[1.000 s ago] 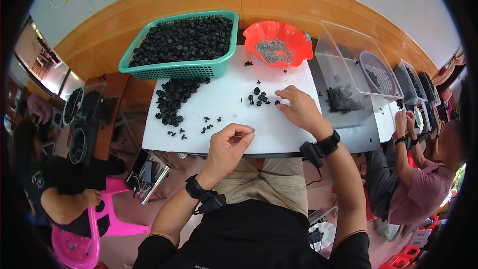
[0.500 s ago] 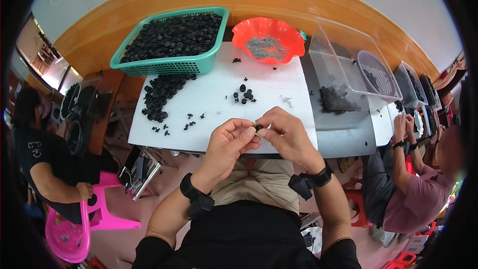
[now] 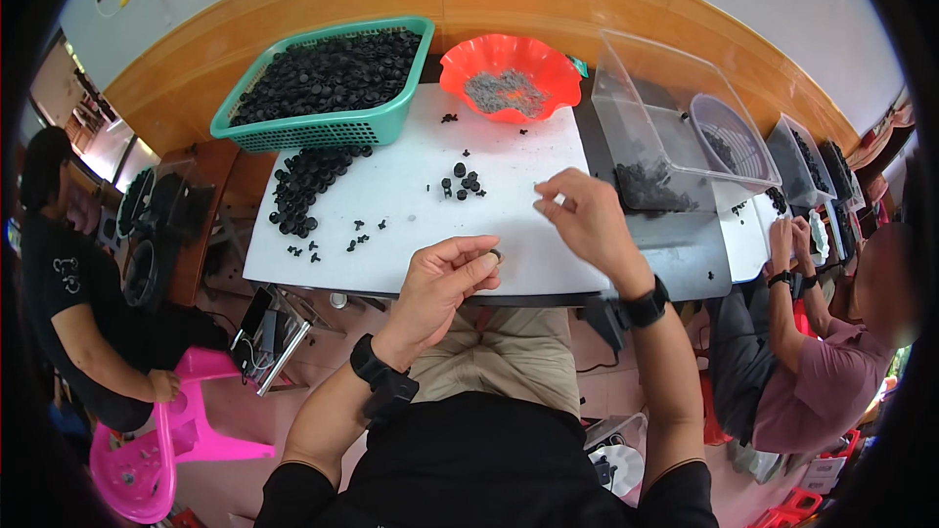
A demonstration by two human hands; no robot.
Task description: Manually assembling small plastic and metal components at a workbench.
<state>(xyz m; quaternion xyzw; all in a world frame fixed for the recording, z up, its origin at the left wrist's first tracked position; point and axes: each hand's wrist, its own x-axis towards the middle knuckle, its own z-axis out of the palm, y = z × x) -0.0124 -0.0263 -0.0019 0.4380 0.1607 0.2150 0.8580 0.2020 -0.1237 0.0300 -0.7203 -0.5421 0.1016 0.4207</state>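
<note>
My left hand [image 3: 445, 284] is closed in a pinch above the table's front edge. Between its thumb and forefinger a small black round plastic part [image 3: 497, 255] peeks out, mostly hidden. Lower on the white table mat [image 3: 411, 205], to the right, my right hand [image 3: 590, 220] has its fingertips drawn together; whatever they hold is too small to make out. Left of it lies a little group of black knob-like parts [image 3: 469, 183]. Farther left spreads a pile of black round caps [image 3: 308, 186], with several small black pieces [image 3: 354, 242] scattered in front.
A green basket [image 3: 391, 124] heaped with black caps stands at the back left. Beside it sits a red scalloped bowl [image 3: 562, 78] of small grey pieces. A clear plastic bin [image 3: 636, 88] stands right. People sit on both sides; a pink chair [image 3: 201, 430] is at left.
My right hand has left my left hand and moved forward over the mat, where small pale pieces lay. The left hand keeps the black part. The view has shifted slightly.
</note>
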